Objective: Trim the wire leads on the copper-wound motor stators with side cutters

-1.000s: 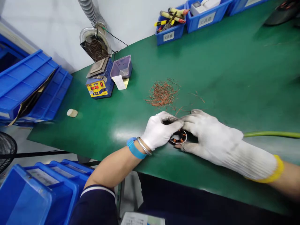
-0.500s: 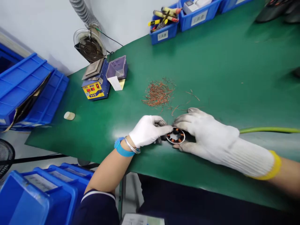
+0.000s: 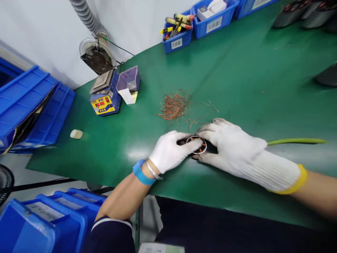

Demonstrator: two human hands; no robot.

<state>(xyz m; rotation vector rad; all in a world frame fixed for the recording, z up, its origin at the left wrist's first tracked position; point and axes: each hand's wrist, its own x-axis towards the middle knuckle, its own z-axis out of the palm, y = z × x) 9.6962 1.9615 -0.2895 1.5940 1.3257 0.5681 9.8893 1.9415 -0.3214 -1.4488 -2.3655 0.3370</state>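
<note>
Both my hands wear white gloves and meet at a motor stator [image 3: 202, 150], a ring with a bright metal rim and copper windings inside. My left hand [image 3: 170, 150] grips its left side, with the thumb laid across the opening and the other fingers partly hidden behind. From the right, my right hand [image 3: 233, 151] holds the stator between fingers at the far side and thumb at the near side. Most of the stator's body is hidden by the gloves. Beyond the hands lies a pile of copper wire clippings [image 3: 173, 106], with several loose strands nearer the fingers.
On the green table [image 3: 250, 70] stand a blue-and-yellow soldering pot [image 3: 104, 102], a purple bin [image 3: 129, 79] and a white cylindrical piece [image 3: 76, 134]. Blue tool boxes [image 3: 177, 40] line the back. Dark cylinders [image 3: 291, 14] stand far right. A green hose [image 3: 296, 141] lies beside my right wrist.
My left thumb has moved from the stator's left rim to across its opening. My right hand keeps its hold. The view has shifted slightly.
</note>
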